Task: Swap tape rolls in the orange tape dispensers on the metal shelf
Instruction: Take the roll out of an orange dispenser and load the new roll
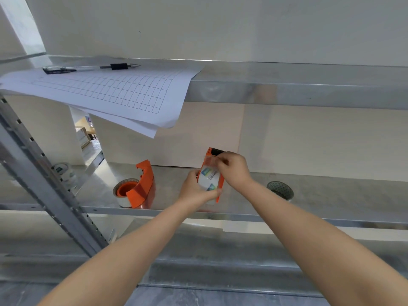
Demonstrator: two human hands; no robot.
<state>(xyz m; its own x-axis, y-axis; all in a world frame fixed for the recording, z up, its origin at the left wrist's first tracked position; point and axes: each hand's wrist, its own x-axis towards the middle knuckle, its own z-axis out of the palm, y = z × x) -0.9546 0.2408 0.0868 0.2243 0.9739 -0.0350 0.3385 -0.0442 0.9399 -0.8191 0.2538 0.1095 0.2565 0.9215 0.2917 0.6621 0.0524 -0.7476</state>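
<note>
The metal shelf [309, 191] is carrying everything within easy reach. One orange tape dispenser [143, 184] is lying on its side there with a clear roll [121, 200] round its hub, apparently awaiting its turn. The person is holding the upright dispenser [207, 160] just above the shelf. The left grip [194, 188] is curling round its lower body and printed roll [208, 178] to steady it. The right grip [235, 168] is pinching beside the serrated blade, probably to thread tape. A spare roll [280, 189] is sitting further right.
</note>
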